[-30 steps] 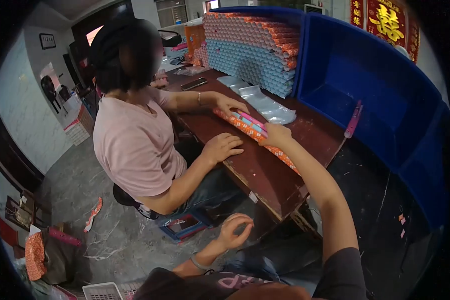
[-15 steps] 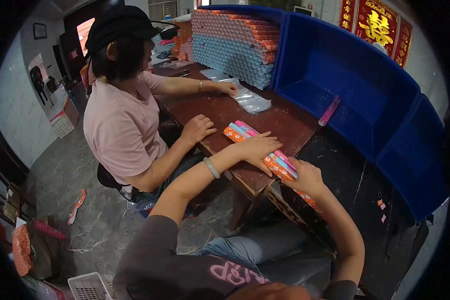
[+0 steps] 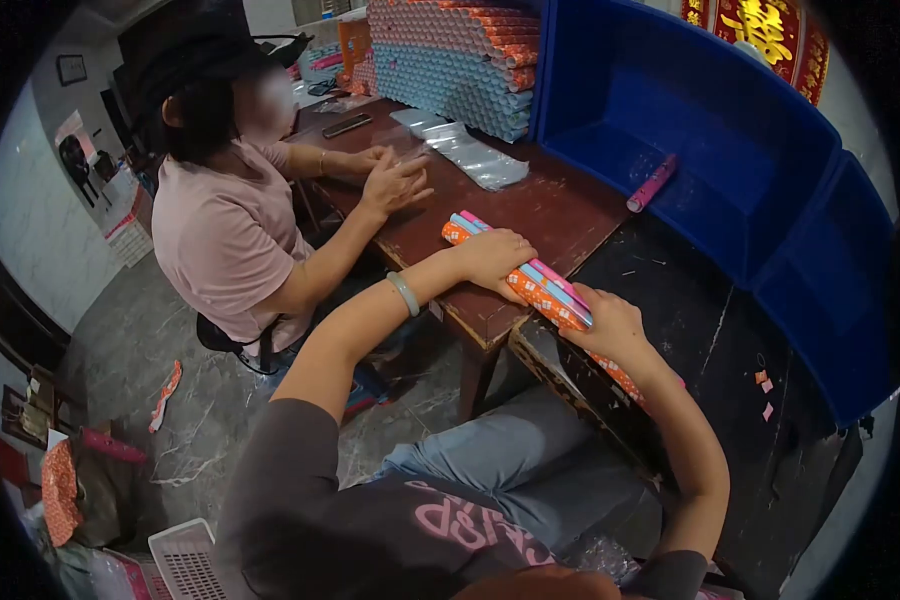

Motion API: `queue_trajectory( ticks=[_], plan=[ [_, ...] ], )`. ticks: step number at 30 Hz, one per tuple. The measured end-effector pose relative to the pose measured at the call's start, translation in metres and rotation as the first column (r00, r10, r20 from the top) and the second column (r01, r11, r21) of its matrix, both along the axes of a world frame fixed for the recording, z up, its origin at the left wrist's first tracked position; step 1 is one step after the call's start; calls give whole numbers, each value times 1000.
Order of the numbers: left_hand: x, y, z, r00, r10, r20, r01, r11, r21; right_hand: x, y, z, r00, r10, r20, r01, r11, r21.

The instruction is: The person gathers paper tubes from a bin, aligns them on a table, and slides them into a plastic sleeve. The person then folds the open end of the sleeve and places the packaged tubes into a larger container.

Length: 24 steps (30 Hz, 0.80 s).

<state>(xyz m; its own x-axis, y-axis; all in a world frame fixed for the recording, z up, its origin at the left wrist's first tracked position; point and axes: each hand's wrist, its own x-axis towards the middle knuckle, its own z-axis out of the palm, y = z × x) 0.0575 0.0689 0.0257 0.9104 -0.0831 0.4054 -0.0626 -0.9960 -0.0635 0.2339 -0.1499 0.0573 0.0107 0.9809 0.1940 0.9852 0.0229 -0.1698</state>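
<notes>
A bundle of long, thin rolls in patterned paper [image 3: 548, 302], orange with white flowers, light blue and pink, lies slantwise over the front edge of the brown table [image 3: 590, 232]. My left hand [image 3: 492, 260] wraps over the bundle toward its far end, thumb on the near side. Farther down, my right hand [image 3: 612, 328] is closed round the same rolls, covering part of them. The lower end of the bundle passes under my right wrist.
Opposite, a person in a pink shirt [image 3: 215, 215] holds a clear plastic sleeve [image 3: 405, 160]. More clear sleeves [image 3: 480, 160] lie on the table. Stacked rolls [image 3: 450, 85] stand behind. A blue bin [image 3: 700, 130] holds a pink roll [image 3: 652, 183].
The other person's hands have come together and now lift a clear sleeve off the table. Both my hands stay on the rolls. My view has shifted slightly.
</notes>
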Motion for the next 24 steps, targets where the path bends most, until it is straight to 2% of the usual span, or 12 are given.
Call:
queue_trajectory(
  ticks=[7, 9, 11, 13, 16, 20, 24],
  plan=[
    [6, 0, 6, 994, 98, -49, -99, 995, -19, 20, 13, 4, 998, 67, 6, -67, 998, -19],
    [7, 3, 12, 993, 66, -101, -65, 998, 12, 25, 18, 6, 994, 108, -2, -108, 994, -26],
    [3, 7, 23, 994, 95, -51, -93, 995, 33, 26, 24, 8, 991, 133, -15, -131, 986, 106],
    [-2, 10, 32, 996, 94, 5, -94, 995, 40, 25, 32, 11, 986, 164, -35, -158, 979, 127],
    [-11, 12, 47, 990, 141, -16, -139, 988, 73, 20, 41, 9, 982, 178, -54, -165, 967, 194],
    [-24, 14, 51, 985, 168, -46, -163, 982, 96, 11, 46, 14, 979, 200, -39, -189, 962, 197],
    [-30, 17, 46, 984, 178, -18, -176, 982, 71, 6, 53, 20, 985, 165, -50, -159, 982, 104]
  ],
)
